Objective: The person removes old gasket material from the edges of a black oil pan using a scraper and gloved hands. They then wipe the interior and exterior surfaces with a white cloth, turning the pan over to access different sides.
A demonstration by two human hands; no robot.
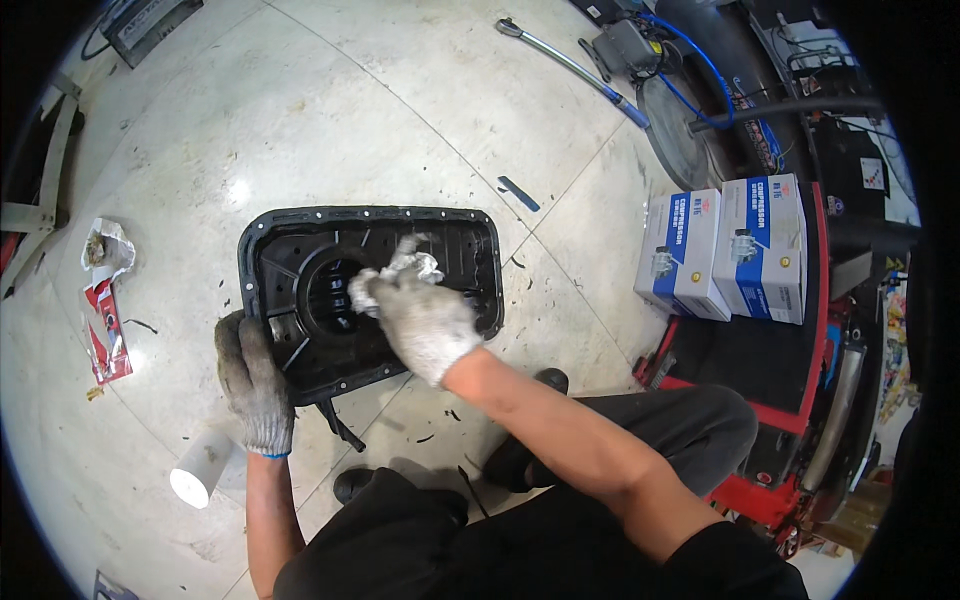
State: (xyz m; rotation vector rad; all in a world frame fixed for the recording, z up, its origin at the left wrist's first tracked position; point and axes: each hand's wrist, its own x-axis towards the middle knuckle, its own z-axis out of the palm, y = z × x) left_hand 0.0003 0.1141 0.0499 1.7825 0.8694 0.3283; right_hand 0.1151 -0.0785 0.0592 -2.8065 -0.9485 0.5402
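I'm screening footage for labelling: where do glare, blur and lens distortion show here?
Head view: glare whitens a spot on the tiled floor, and small glints dot the black oil pan; head view: blur softens the crumpled white wipe and gloved right hand, less so the gloved left hand; head view: fisheye distortion bows the red cart's edge near the dark rim.

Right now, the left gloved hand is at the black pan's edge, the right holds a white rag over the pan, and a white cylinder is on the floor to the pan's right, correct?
Not the last part: the head view shows the white cylinder to the left of the black pan. The rest stands.
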